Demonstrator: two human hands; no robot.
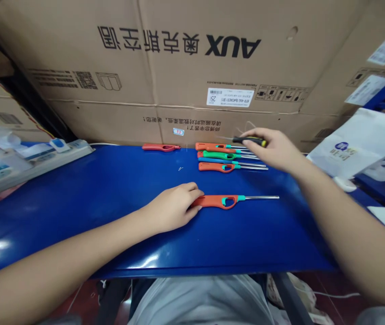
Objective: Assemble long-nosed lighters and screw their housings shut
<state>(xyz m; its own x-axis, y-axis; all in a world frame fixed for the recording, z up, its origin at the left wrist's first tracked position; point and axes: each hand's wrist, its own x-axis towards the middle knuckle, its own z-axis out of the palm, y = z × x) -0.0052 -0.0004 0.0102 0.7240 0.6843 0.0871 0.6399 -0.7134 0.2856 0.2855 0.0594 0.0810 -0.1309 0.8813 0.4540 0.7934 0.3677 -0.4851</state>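
Observation:
My left hand (173, 207) grips the handle end of an orange gas lighter (222, 201) with a teal collar and a long metal nozzle; it lies flat on the blue table (94, 198) pointing right. My right hand (275, 149) is farther back, fingers closed on a black and yellow screwdriver (249, 140), held just above a row of several lighters (228, 158) in orange, green and blue. A lone red lighter part (160, 147) lies at the table's back edge, left of the row.
Large cardboard boxes (178, 67) stand close behind the table. A white power strip (43, 155) and plastic bags lie at the left. A white paper bag (358, 140) leans at the right. The table's front edge is near my lap.

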